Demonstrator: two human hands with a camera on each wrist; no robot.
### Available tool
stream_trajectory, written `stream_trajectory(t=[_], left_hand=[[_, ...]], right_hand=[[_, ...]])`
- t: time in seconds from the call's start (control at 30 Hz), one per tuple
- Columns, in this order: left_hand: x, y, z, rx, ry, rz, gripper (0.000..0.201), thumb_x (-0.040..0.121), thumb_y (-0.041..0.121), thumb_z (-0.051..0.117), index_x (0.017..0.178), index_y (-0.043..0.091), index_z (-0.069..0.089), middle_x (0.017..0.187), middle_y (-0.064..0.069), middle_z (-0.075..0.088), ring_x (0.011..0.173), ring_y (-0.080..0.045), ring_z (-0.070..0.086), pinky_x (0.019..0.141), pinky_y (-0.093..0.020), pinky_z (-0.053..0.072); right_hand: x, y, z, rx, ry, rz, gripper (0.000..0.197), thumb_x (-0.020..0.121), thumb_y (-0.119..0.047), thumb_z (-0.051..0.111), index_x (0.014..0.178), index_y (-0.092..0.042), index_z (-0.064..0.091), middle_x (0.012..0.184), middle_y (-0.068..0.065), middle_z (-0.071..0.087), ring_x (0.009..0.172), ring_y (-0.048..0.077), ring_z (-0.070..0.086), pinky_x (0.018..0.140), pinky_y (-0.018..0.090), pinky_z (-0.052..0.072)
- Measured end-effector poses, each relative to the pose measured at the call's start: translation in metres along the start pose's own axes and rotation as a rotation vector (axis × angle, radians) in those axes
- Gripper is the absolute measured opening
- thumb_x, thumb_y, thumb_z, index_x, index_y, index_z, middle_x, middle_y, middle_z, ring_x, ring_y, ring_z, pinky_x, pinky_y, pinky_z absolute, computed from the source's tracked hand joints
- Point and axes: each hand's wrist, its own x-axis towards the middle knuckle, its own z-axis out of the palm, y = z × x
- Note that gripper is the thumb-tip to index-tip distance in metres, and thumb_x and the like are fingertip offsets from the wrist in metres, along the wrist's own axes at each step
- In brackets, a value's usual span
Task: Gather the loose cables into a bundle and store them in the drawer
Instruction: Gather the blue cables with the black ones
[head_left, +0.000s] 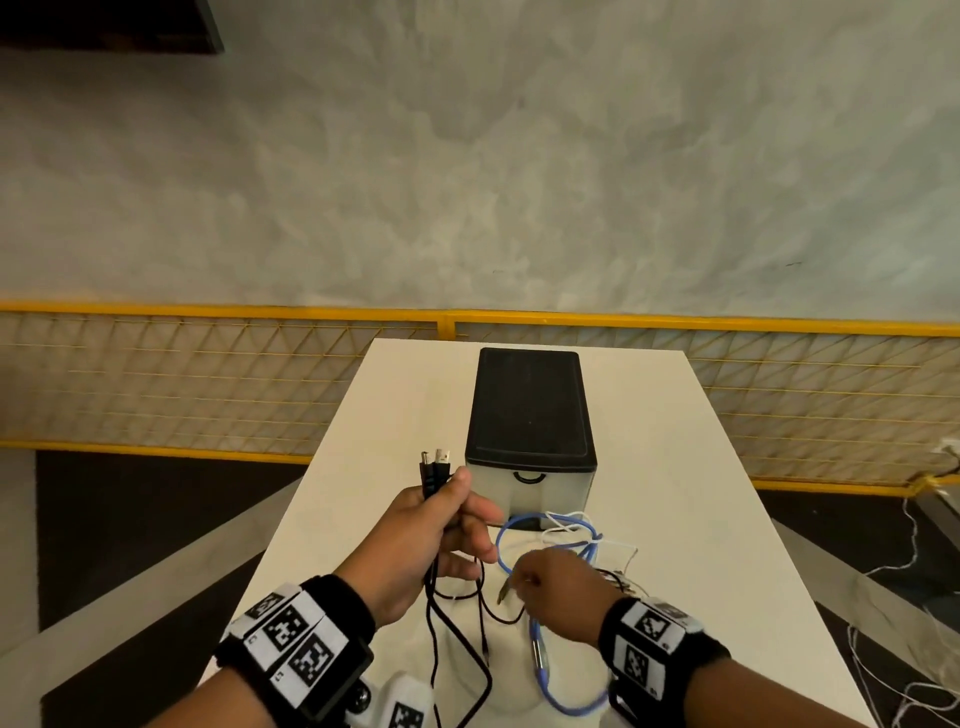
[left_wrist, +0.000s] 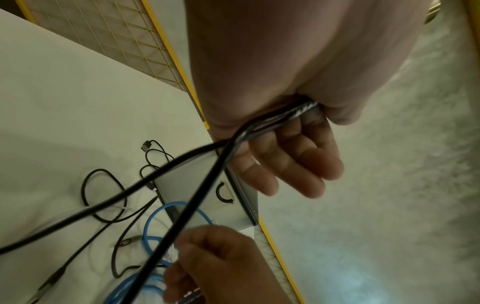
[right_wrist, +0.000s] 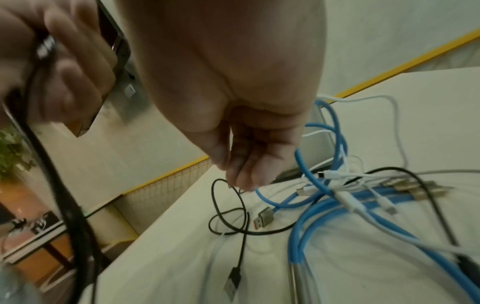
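- White table (head_left: 675, 467): drawer box (head_left: 530, 415) at far centre, drawer shut.
- Loose blue, white and black cables (head_left: 566, 535) lie near the box front.
- Left hand (head_left: 431, 540) raised, gripping black cables (head_left: 434, 475), plugs up.
- Right hand (head_left: 556, 587) low over pile, fingertips pinching thin black cable (right_wrist: 221, 207).

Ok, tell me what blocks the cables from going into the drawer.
The small grey drawer under the black-topped box is closed; its front is the barrier. Blue cable loops lie on the white table against its base.
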Motion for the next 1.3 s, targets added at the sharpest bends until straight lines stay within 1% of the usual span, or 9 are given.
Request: stream_trajectory(t=[0.2, 0.33, 0.47, 0.57, 0.7, 0.87, 1.0, 1.1, 1.3], left_hand=[[0.010, 0.004, 0.005, -0.058, -0.015, 0.006, 0.054, 0.098, 0.044, 0.040, 0.093, 0.001, 0.073, 0.071, -0.013, 0.068, 0.081, -0.029, 0.070, 0.067, -0.038, 0.056], [0.018, 0.007, 0.004, -0.060, -0.036, 0.024, 0.056, 0.099, 0.045, 0.038, 0.090, 0.003, 0.074, 0.082, -0.019, 0.073, 0.087, -0.030, 0.071, 0.073, -0.042, 0.056], [0.026, 0.008, -0.002, -0.044, -0.026, 0.031, 0.057, 0.101, 0.044, 0.034, 0.089, 0.006, 0.075, 0.096, -0.018, 0.077, 0.098, -0.030, 0.073, 0.087, -0.050, 0.053], [0.033, 0.005, -0.008, -0.070, 0.000, 0.033, 0.054, 0.101, 0.044, 0.035, 0.095, 0.008, 0.075, 0.105, -0.015, 0.077, 0.104, -0.028, 0.072, 0.093, -0.051, 0.051], [0.043, 0.004, -0.009, -0.057, 0.056, 0.028, 0.042, 0.102, 0.040, 0.037, 0.113, 0.018, 0.071, 0.114, -0.004, 0.075, 0.108, -0.017, 0.070, 0.098, -0.046, 0.051], [0.048, 0.014, 0.012, 0.074, -0.013, 0.089, 0.030, 0.102, 0.036, 0.043, 0.119, 0.028, 0.066, 0.122, 0.006, 0.071, 0.116, -0.008, 0.064, 0.104, -0.039, 0.047], [0.047, 0.026, 0.037, 0.107, -0.164, 0.178, 0.033, 0.102, 0.033, 0.046, 0.124, 0.017, 0.065, 0.122, -0.002, 0.072, 0.118, -0.014, 0.064, 0.107, -0.037, 0.047], [0.040, 0.034, 0.048, 0.066, -0.251, 0.211, 0.034, 0.104, 0.024, 0.039, 0.124, 0.011, 0.063, 0.123, -0.010, 0.071, 0.117, -0.020, 0.066, 0.105, -0.033, 0.048], [0.031, 0.036, 0.051, 0.029, -0.297, 0.162, 0.028, 0.104, 0.020, 0.040, 0.114, 0.010, 0.065, 0.105, -0.013, 0.075, 0.098, -0.025, 0.073, 0.093, -0.036, 0.056]], right_hand=[[0.050, 0.008, 0.027, -0.394, -0.052, 0.002, 0.027, 0.091, -0.018, 0.047, 0.115, -0.015, 0.059, 0.120, 0.012, 0.059, 0.111, 0.033, 0.060, 0.091, 0.040, 0.052], [0.064, 0.017, 0.050, -0.656, -0.137, -0.010, 0.030, 0.096, -0.015, 0.040, 0.122, -0.015, 0.056, 0.126, 0.011, 0.054, 0.115, 0.037, 0.057, 0.090, 0.046, 0.051], [0.068, 0.023, 0.055, -0.697, -0.139, -0.054, 0.029, 0.097, -0.017, 0.040, 0.121, -0.016, 0.055, 0.129, 0.009, 0.048, 0.120, 0.034, 0.049, 0.088, 0.046, 0.048], [0.069, 0.023, 0.038, -0.459, -0.065, -0.119, 0.023, 0.093, -0.024, 0.047, 0.109, -0.023, 0.062, 0.119, 0.005, 0.051, 0.113, 0.029, 0.052, 0.085, 0.039, 0.048], [0.051, 0.012, -0.031, 0.219, 0.098, -0.147, 0.011, 0.086, -0.015, 0.064, 0.088, -0.019, 0.074, 0.090, 0.001, 0.067, 0.087, 0.014, 0.064, 0.084, 0.037, 0.052], [0.005, -0.016, -0.115, 0.603, 0.231, -0.191, 0.015, 0.090, -0.011, 0.063, 0.091, -0.019, 0.075, 0.087, -0.004, 0.067, 0.075, 0.002, 0.063, 0.067, 0.013, 0.045], [-0.017, -0.037, -0.141, 0.826, 0.221, -0.230, 0.022, 0.096, -0.009, 0.053, 0.098, -0.015, 0.074, 0.080, 0.005, 0.070, 0.070, 0.013, 0.060, 0.055, 0.019, 0.040], [-0.029, -0.048, -0.148, 0.886, 0.267, -0.246, 0.021, 0.095, -0.006, 0.052, 0.099, -0.007, 0.073, 0.077, 0.005, 0.068, 0.064, 0.008, 0.061, 0.052, 0.016, 0.044], [-0.039, -0.054, -0.141, 0.851, 0.313, -0.282, 0.018, 0.093, -0.003, 0.056, 0.091, -0.006, 0.073, 0.088, 0.010, 0.072, 0.082, 0.018, 0.065, 0.077, 0.034, 0.052]])
